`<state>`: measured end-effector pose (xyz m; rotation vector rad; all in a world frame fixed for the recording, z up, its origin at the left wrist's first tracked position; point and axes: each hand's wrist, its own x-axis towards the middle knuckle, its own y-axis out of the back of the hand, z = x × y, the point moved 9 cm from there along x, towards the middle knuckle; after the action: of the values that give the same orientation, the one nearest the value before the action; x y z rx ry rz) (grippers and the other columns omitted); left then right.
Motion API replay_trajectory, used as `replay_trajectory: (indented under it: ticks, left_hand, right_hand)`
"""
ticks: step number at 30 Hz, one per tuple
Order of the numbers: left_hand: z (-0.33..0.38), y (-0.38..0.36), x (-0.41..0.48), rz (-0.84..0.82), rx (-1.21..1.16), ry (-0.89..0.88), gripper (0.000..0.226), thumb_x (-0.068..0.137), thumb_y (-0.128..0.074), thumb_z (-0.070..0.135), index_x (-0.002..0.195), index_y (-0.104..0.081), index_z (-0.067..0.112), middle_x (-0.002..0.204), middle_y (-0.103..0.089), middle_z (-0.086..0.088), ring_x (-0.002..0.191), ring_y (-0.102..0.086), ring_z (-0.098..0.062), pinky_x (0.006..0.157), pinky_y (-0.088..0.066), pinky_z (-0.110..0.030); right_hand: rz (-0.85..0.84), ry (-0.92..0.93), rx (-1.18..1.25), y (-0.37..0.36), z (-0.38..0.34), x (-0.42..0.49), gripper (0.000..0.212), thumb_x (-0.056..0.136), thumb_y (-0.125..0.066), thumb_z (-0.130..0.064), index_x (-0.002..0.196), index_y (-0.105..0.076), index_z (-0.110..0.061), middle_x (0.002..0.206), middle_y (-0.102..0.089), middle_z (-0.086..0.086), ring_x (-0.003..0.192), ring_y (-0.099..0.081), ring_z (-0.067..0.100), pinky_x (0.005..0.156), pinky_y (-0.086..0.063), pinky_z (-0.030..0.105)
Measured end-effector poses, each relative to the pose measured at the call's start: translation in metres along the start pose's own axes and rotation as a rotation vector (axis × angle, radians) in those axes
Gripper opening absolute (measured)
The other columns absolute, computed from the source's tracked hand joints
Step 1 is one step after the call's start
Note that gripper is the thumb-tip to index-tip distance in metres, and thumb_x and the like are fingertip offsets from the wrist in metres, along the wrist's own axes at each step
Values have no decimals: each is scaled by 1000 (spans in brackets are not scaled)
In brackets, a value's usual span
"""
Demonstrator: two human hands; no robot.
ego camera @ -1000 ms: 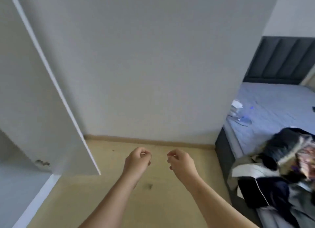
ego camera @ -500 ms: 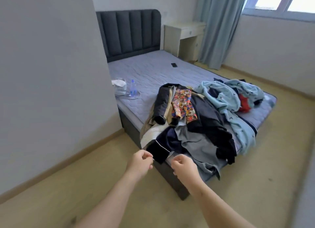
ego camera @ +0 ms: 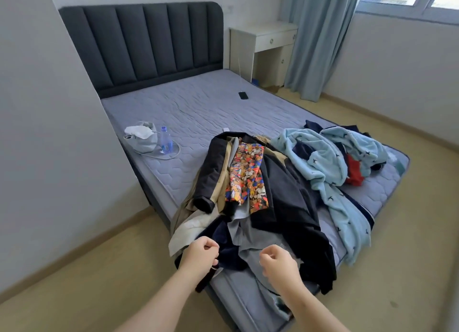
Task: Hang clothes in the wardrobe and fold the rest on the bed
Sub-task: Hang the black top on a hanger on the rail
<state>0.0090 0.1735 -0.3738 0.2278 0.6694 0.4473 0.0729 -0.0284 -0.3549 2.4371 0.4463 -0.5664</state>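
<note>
A heap of clothes lies on the near end of the bed (ego camera: 198,108): a dark jacket (ego camera: 285,195), a bright patterned garment (ego camera: 248,175), a grey garment (ego camera: 250,242) and a light blue fleece (ego camera: 323,158) over a red piece (ego camera: 354,170). My left hand (ego camera: 198,256) hovers at the heap's near left edge, fingers curled, holding nothing. My right hand (ego camera: 279,264) is over the grey garment, also curled and holding nothing. No wardrobe is in view.
A white bag (ego camera: 142,138) and a water bottle (ego camera: 166,140) sit on the bed's left side, a phone (ego camera: 243,95) farther back. A dark headboard (ego camera: 149,41), a white desk (ego camera: 263,41) and a curtain (ego camera: 315,41) stand behind. A wall (ego camera: 49,133) runs along the left.
My view has swung from the wardrobe door and bare wall round to the bed, and I have come closer to the heap. Both hands stay curled in front of me.
</note>
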Motion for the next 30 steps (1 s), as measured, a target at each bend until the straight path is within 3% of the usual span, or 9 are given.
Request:
replay_trajectory:
  ticks: [7, 13, 16, 19, 22, 24, 26, 28, 30]
  left_hand:
    - [46, -1, 129, -21, 62, 16, 17, 85, -48, 15, 76, -59, 22, 77, -65, 5, 59, -61, -7, 55, -43, -21]
    - [77, -9, 251, -110, 142, 64, 20, 85, -46, 11, 72, -57, 20, 74, -63, 1, 56, -57, -11, 59, -42, -24]
    - [77, -26, 310, -163, 248, 92, 19, 86, -43, 13, 76, -58, 19, 82, -62, -1, 62, -57, -13, 58, -43, -23]
    - [74, -40, 351, -172, 392, 117, 13, 88, -44, 17, 85, -57, 18, 98, -61, -3, 85, -58, -20, 69, -46, -27]
    - [65, -58, 392, -126, 507, 150, 11, 90, -46, 22, 98, -54, 19, 110, -58, -3, 86, -51, -18, 69, -41, -26]
    - [55, -80, 415, -164, 469, 171, 30, 92, -47, 26, 120, -48, 17, 128, -51, -5, 99, -51, -21, 79, -41, -27]
    - [52, -112, 431, -238, 385, 136, 58, 92, -51, 31, 141, -28, 11, 144, -35, -7, 124, -43, -26, 100, -38, -33]
    - [48, -136, 437, -280, 262, 118, 74, 89, -59, 29, 145, -15, 12, 147, -31, -9, 130, -38, -28, 108, -34, -42]
    - [41, -148, 442, -277, 226, 118, 79, 86, -62, 21, 146, -11, 18, 142, -37, -8, 126, -43, -28, 105, -38, -42]
  right_hand:
    - [5, -48, -12, -20, -47, 114, 19, 90, -41, -19, 88, -59, -26, 85, -62, -9, 71, -59, 6, 50, -41, 16]
    - [23, -180, 36, -52, -74, 223, 16, 92, -42, -17, 93, -57, -22, 82, -61, -3, 72, -57, 12, 59, -44, 22]
    - [45, -244, 41, -61, -73, 277, 16, 91, -42, -17, 92, -57, -25, 85, -60, -4, 77, -58, 12, 58, -43, 22]
    - [73, -269, 43, -62, -65, 308, 16, 90, -43, -18, 93, -57, -25, 86, -59, -7, 81, -58, 11, 58, -42, 21]
    - [69, -313, -7, -66, -42, 333, 17, 90, -41, -19, 93, -57, -26, 86, -59, -10, 76, -56, 7, 54, -38, 19]
    - [69, -345, -29, -66, -28, 343, 18, 90, -41, -20, 94, -58, -27, 86, -59, -12, 73, -55, 5, 51, -37, 18]
    - [78, -368, -28, -64, -15, 352, 18, 90, -42, -20, 93, -58, -27, 86, -59, -12, 74, -56, 6, 53, -39, 19]
    - [82, -390, -18, -65, -3, 357, 17, 90, -42, -18, 91, -57, -27, 85, -58, -12, 77, -56, 7, 56, -41, 21]
    - [92, -398, 8, -67, 7, 359, 18, 89, -42, -18, 90, -58, -27, 84, -59, -12, 78, -57, 9, 58, -42, 22]
